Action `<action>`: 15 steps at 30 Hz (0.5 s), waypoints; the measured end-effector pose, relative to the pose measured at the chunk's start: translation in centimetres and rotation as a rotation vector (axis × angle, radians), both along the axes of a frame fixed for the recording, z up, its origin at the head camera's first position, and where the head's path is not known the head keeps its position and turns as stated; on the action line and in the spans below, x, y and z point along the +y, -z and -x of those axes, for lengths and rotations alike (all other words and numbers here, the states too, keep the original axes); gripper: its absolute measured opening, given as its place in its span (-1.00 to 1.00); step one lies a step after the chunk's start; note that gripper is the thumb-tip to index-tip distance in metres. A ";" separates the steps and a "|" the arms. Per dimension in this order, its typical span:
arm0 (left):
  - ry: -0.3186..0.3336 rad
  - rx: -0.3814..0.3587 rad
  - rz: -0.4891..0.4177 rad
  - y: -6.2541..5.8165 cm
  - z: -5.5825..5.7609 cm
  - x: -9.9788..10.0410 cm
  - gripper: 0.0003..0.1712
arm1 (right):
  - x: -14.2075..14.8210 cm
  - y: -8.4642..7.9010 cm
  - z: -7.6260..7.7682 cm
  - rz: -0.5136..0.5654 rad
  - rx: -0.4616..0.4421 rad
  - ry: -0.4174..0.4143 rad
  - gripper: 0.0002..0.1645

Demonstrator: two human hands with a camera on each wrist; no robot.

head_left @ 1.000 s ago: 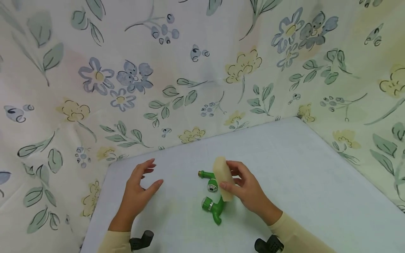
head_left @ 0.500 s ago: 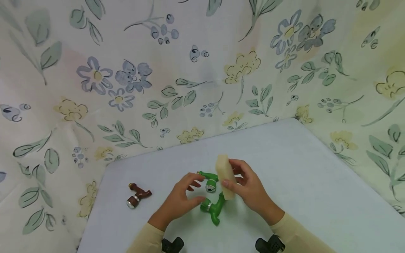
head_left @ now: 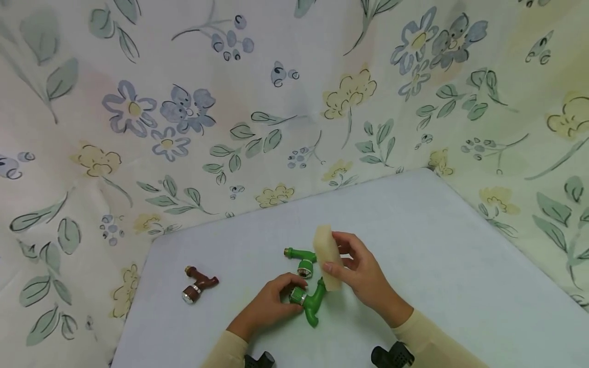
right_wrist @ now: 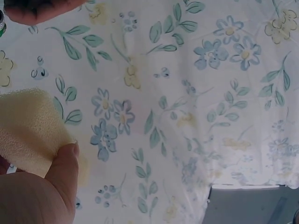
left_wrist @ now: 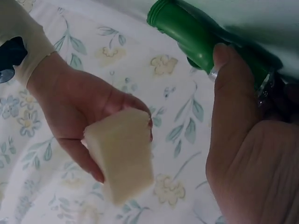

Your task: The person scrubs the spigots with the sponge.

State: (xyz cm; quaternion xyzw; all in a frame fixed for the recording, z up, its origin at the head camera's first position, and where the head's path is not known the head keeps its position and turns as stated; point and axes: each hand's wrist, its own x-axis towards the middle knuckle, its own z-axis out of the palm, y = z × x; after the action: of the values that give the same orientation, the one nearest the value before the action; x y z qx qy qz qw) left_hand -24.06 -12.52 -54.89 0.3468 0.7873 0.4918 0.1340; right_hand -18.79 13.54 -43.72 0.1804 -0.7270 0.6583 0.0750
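Observation:
My right hand (head_left: 368, 276) holds a pale yellow sponge (head_left: 327, 258) upright above the table, thumb on the near side and fingers behind. The sponge's porous face (right_wrist: 28, 128) shows in the right wrist view. My left hand (head_left: 272, 302) pinches the nearer green tap (head_left: 313, 306) around its knob end. In the left wrist view the thumb lies along the green tap (left_wrist: 187, 39), and the other fingers are mostly hidden behind it. A second green tap (head_left: 301, 254) lies just beyond, partly covered by the sponge.
A brown tap (head_left: 201, 281) with a silver-rimmed knob lies on the left of the white table (head_left: 414, 225). Floral cloth (head_left: 294, 102) hangs along the table's back and right edges. Black wrist cameras (head_left: 392, 354) sit on both sleeves.
My left hand has come from the left, away from the brown tap, to the nearer green tap and taken hold of it. The right hand with the sponge has hardly moved.

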 end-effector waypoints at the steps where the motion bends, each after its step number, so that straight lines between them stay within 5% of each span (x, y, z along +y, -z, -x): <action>1: -0.013 -0.003 0.008 -0.2 -0.1 0.0 -0.47 | 0.0 0.0 0.0 -0.003 0.000 0.000 -0.30; 7: -0.026 -0.021 -0.010 -3.1 -1.2 0.6 -0.59 | -0.2 0.2 0.1 -0.006 -0.005 -0.004 -0.30; 15: -0.040 0.078 -0.028 -2.2 -0.4 0.5 -0.60 | -0.3 0.2 0.0 -0.006 0.016 -0.009 -0.30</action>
State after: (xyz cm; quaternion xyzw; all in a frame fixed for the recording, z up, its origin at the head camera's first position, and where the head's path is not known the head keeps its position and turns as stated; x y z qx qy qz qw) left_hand -23.62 -12.00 -52.66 0.3520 0.7917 0.4914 0.0884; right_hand -18.81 13.20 -43.94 0.1892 -0.7275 0.6550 0.0772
